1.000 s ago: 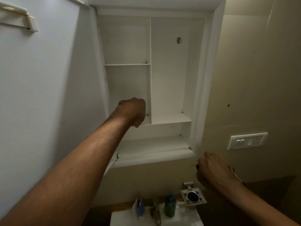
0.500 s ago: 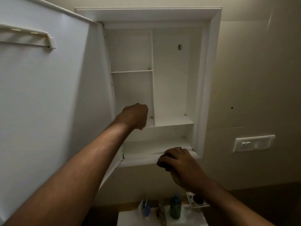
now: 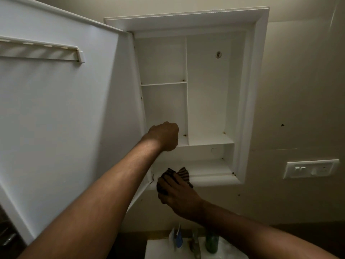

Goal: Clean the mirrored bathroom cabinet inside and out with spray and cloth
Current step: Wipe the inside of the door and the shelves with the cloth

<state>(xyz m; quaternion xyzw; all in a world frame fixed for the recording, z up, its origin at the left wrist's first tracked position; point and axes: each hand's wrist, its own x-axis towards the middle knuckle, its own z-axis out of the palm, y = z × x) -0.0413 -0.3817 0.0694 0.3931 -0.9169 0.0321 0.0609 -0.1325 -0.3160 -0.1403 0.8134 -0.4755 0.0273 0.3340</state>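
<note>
At the bottom of the view, nearest the person, a white washbasin (image 3: 160, 249) carries a green bottle (image 3: 211, 243), a tap (image 3: 195, 246) and a blue-and-white tube (image 3: 178, 238); whether the bottle is the spray cannot be told. They seem parked there to leave the shelves bare for wiping.

Just above, the right hand (image 3: 177, 193) grips a dark striped cloth (image 3: 182, 173), fingers curled over it, and presses it onto the front lip of the cabinet's bottom shelf (image 3: 211, 170) at its left end, close to the lower hinge corner. The cloth is bunched rather than spread, probably so it can reach into that corner, where grime tends to gather.

Higher up, the left hand (image 3: 164, 136) is a closed fist resting on the edge of the middle shelf (image 3: 209, 140); whether it holds anything cannot be told. Likely it braces the body for the reach upward.

Beyond both hands the bathroom cabinet (image 3: 259, 90) stands open and unloaded, its door (image 3: 65, 118) swung wide to the left, with a small rail (image 3: 41, 52) on the inner face. On the wall to the right sits a switch plate (image 3: 310, 168).
</note>
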